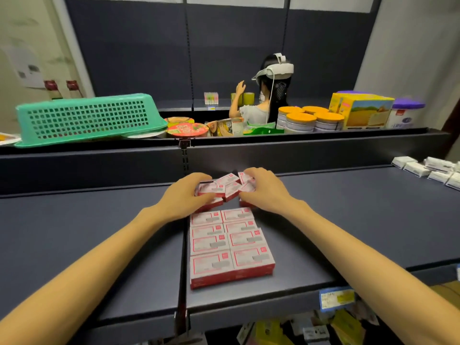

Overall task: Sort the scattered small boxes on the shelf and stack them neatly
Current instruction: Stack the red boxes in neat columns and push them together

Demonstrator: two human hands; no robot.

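Note:
Small red-and-white boxes lie on a dark blue shelf (348,220). A neat block of stacked boxes (230,247), two wide and several deep, sits in the middle near the front. Behind it is a loose pile of the same boxes (227,186), tilted at different angles. My left hand (186,195) cups the pile's left side, fingers curled onto a box. My right hand (263,190) presses against the pile's right side, covering the boxes there. Both hands touch the pile.
White small boxes (428,170) lie at the shelf's far right. On the upper shelf are an upturned green basket (87,118), bowl lids (186,129), orange-lidded tins (308,120) and a yellow carton (361,110). A person with a headset (268,95) stands beyond. A price tag (336,298) hangs on the front edge.

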